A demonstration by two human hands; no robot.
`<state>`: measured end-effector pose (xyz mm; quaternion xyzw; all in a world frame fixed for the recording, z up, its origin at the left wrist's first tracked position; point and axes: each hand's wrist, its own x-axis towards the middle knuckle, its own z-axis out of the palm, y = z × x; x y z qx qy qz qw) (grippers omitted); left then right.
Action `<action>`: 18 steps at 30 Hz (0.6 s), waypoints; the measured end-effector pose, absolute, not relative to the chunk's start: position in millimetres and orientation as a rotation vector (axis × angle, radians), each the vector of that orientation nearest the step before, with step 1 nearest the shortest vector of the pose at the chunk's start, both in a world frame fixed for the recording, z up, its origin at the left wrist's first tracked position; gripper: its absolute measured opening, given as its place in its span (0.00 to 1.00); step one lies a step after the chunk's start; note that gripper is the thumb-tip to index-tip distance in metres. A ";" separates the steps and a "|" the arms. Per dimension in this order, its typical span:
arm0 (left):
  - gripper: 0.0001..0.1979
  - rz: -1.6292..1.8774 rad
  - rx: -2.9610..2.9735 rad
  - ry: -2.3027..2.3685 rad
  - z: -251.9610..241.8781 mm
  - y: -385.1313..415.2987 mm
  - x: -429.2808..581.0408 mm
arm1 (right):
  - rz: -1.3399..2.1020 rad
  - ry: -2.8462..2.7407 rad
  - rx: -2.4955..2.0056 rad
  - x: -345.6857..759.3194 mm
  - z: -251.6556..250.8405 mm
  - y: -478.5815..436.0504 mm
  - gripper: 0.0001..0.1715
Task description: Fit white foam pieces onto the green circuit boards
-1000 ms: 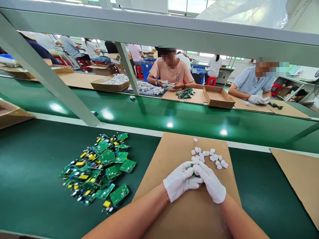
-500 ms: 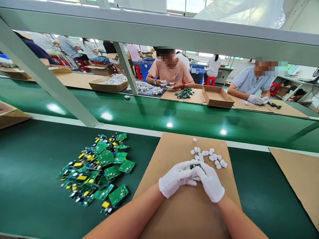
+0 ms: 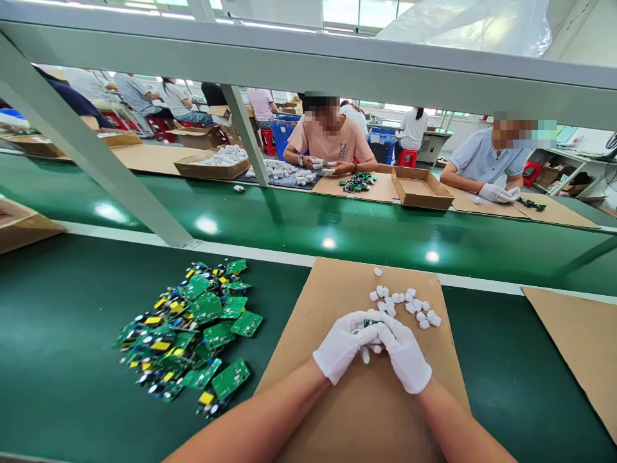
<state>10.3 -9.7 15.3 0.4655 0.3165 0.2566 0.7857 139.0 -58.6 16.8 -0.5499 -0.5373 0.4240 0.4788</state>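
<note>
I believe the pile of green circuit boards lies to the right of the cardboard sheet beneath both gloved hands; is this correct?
The side is wrong: the head view shows the pile of green circuit boards left of that cardboard sheet.

Circuit boards (image 3: 207,307) lie on the surface (image 3: 58,360) left of a cardboard sheet (image 3: 361,405), loose pieces (image 3: 398,298) on its far end.

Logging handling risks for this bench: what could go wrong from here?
- The green part is mostly hidden by the gloved left hand and right hand; it could slip or be pressed unseen.
- The loose white pieces lie just beyond the fingers; a reach might scatter them.
- The circuit boards overlap in a heap; pulling one could scrape others.
</note>
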 end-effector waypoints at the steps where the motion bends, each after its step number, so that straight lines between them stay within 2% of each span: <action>1: 0.17 0.550 1.000 0.681 15.3 -9.3 10.3 | 1.027 -1.312 -1.337 139.2 16.5 -58.5 0.20; 6: 0.23 0.525 0.887 0.463 17.7 -7.5 6.9 | 1.062 -1.234 -1.341 142.4 10.5 -58.9 0.24; 9: 0.20 0.527 0.888 0.422 20.8 -8.2 5.8 | 1.080 -1.240 -1.331 142.6 8.8 -59.5 0.27; 14: 0.19 0.508 1.000 0.485 28.5 -11.3 6.2 | 0.963 -1.368 -1.467 143.1 14.9 -59.8 0.23; 18: 0.19 0.492 1.008 0.512 29.3 -11.3 6.0 | 1.022 -1.390 -1.377 144.8 17.4 -60.3 0.25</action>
